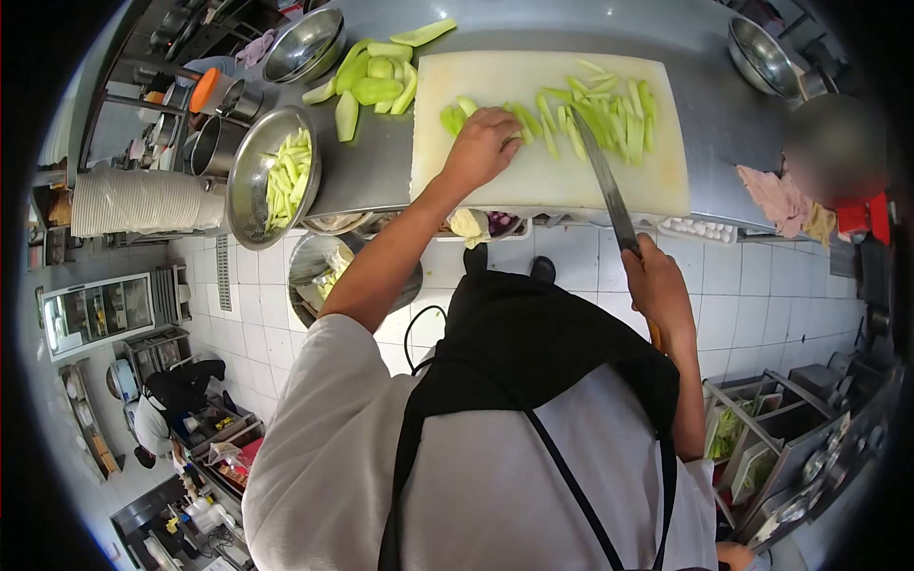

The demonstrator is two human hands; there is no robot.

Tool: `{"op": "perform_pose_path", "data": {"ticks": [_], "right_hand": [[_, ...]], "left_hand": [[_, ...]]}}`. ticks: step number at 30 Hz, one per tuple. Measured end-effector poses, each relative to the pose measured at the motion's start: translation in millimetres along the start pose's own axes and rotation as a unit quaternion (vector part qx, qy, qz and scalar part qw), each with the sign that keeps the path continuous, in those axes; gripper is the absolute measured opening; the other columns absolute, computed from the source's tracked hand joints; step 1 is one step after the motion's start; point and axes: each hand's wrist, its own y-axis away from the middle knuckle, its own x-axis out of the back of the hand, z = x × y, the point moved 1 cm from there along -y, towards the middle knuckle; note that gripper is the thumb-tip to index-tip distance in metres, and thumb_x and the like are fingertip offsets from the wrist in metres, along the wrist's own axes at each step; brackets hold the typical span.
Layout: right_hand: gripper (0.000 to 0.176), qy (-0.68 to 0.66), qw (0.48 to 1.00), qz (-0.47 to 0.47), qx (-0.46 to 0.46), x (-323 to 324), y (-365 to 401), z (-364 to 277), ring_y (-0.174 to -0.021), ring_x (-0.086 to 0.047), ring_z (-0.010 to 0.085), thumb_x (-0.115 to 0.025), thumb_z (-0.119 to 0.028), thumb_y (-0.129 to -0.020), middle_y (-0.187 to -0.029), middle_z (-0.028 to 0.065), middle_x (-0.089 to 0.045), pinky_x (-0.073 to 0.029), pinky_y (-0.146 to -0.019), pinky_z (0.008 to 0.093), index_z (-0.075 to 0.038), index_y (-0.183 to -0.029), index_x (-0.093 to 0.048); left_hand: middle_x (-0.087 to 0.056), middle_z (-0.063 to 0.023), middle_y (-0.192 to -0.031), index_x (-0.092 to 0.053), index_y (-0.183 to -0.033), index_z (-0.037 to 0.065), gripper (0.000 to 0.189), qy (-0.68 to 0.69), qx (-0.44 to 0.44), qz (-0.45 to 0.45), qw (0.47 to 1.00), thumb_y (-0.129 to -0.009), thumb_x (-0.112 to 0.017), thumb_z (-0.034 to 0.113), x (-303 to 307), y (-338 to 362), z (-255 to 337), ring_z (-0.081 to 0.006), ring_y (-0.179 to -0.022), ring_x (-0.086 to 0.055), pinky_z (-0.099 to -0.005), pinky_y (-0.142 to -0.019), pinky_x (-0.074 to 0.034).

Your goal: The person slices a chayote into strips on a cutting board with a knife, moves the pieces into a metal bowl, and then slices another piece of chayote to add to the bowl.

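Note:
My right hand [657, 284] is wrapped round the handle of a long kitchen knife [609, 181]. The blade points away from me, its tip among pale green vegetable strips [624, 119] on the white cutting board [562, 186]. My left hand [487, 145] rests on the board left of the blade, fingers curled down over pale green vegetable pieces [460, 112]. Its fingertips partly hide what lies under them. Beyond the board's left edge is a pile of larger peeled green pieces [379, 84].
A steel bowl [246, 176] of cut strips stands at the counter's left edge. Another steel bowl [303, 48] is behind it, and one [762, 57] stands far right beside pink cloths [773, 195]. Below the counter is a bin [305, 276]. A person [167, 409] bends at lower left.

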Motion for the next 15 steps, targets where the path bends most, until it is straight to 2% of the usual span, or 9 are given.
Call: {"op": "perform_pose_path", "data": {"ticks": [3,9,15], "right_hand": [[0.022,0.012,1.0,-0.002,0.018,-5.6,-1.8,0.6,-0.088,-0.065,0.0497,-0.055,-0.021,-0.1,-0.088,0.028,-0.068,-0.048,-0.078,0.0564,-0.001,-0.109,-0.057],[0.023,0.011,0.999,-0.029,0.03,-17.2,-4.3,-16.0,-0.087,-0.064,0.0508,-0.054,-0.021,-0.1,-0.087,0.0298,-0.067,-0.048,-0.078,0.0579,0.0,-0.111,-0.056],[0.024,0.041,0.996,-0.028,0.078,-34.1,-13.2,-33.0,-0.087,-0.063,0.0527,-0.051,-0.02,-0.099,-0.086,0.0316,-0.067,-0.047,-0.081,0.0602,0.0,-0.111,-0.054]], "left_hand": [[-0.069,-0.0126,-0.112,-0.076,-0.1,0.002,0.02,-0.009,0.031,0.011,0.999,-0.082,-0.076,0.01,8.3,4.2,5.7,-0.0324,-0.109,-0.062,-0.0416,-0.098,-0.05],[-0.07,-0.01,-0.111,-0.076,-0.098,0.002,0.019,-0.022,0.1,0.033,0.994,-0.081,-0.077,0.009,20.0,17.9,1.3,-0.031,-0.11,-0.062,-0.0411,-0.098,-0.05],[-0.071,-0.0065,-0.108,-0.077,-0.095,0.005,0.014,-0.063,0.056,0.044,0.995,-0.082,-0.076,0.011,20.5,17.2,-5.4,-0.0273,-0.109,-0.062,-0.0422,-0.101,-0.044]]}}
